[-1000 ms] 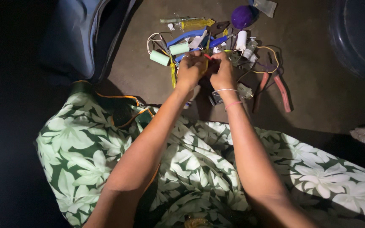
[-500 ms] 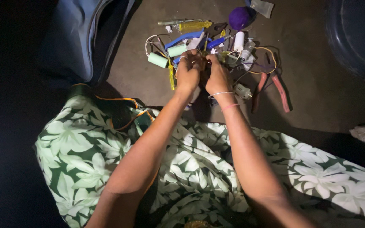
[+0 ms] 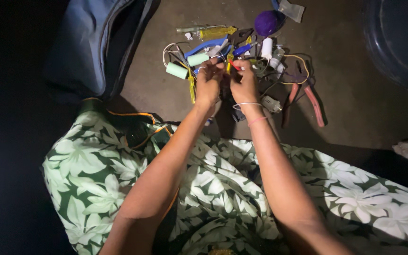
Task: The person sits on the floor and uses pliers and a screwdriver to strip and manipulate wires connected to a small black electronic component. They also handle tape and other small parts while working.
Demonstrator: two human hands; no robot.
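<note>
My left hand [image 3: 208, 84] and my right hand [image 3: 244, 83] meet fingertip to fingertip over a pile of small tools on the floor. Together they pinch a small item with a red wire [image 3: 233, 64]; its exact shape is hidden by the fingers. Just left of my left hand lie two pale green cylinders [image 3: 177, 71] and a yellow screwdriver [image 3: 192, 88]. Pink-handled pliers [image 3: 310, 98] lie to the right of my right hand. A small grey part [image 3: 271, 104] sits by my right wrist, which wears thin bracelets.
A purple round thing [image 3: 266, 22], a white cylinder [image 3: 267, 48], a blue tool [image 3: 205, 46] and a clear yellow-handled screwdriver [image 3: 216, 32] lie beyond the hands. A blue bag [image 3: 95, 42] is at the upper left, a dark tub [image 3: 397, 38] at the upper right. Green floral cloth [image 3: 213, 189] covers my lap.
Both hands stay pressed together over the pile, drifting slightly toward me while the fingers work. Nothing else on the floor has moved.
</note>
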